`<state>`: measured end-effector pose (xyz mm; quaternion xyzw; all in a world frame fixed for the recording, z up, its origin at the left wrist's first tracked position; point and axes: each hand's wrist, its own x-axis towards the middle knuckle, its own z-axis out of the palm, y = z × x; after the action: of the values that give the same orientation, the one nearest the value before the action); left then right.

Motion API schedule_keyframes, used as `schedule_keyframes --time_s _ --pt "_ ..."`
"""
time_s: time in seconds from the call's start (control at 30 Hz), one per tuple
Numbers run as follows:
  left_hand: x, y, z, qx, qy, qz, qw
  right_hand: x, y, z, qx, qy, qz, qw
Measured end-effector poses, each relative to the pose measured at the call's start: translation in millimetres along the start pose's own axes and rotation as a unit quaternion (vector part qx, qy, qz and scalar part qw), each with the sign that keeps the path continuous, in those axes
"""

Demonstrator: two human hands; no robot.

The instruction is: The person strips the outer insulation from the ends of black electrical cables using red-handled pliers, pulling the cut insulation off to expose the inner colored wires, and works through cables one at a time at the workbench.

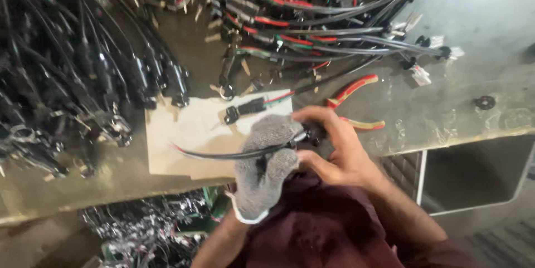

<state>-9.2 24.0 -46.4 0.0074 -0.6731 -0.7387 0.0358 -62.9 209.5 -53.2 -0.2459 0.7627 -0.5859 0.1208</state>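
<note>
Cable assembly (234, 154) is clenched in the gloved left hand (264, 159); its black end fitting (312, 133) is pinched by the bare right hand (334, 145) fingers. Fitting work appears under way; red-handled pliers (351, 103) lie just beyond the fingers on the table (473, 78).

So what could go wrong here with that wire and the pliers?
The bare right hand pinches the cable's black connector, so a sharp end might nick its fingers. The cable gripped by the gloved left hand could sweep into the red-handled pliers nearby or tangle with the cable pile.
</note>
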Motion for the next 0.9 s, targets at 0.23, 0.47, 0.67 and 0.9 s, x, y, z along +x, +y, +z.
schedule_keyframes --time_s 0.23,0.47,0.67,0.9 --pt "-2 4 -13 0.106 0.019 -0.01 0.994 -3 -2 -3 -0.007 -0.049 -0.016 0.999" --pt "6 -2 -10 0.159 -0.009 0.034 0.987 -16 -2 1 -0.136 0.021 -0.072 0.988" --pt "12 0 -18 0.188 -0.073 0.027 0.979 -17 2 12 -0.079 0.022 -0.032 0.996" --pt "10 2 -5 0.291 -0.014 0.118 0.949 -25 19 6 0.221 -0.059 0.232 0.945"
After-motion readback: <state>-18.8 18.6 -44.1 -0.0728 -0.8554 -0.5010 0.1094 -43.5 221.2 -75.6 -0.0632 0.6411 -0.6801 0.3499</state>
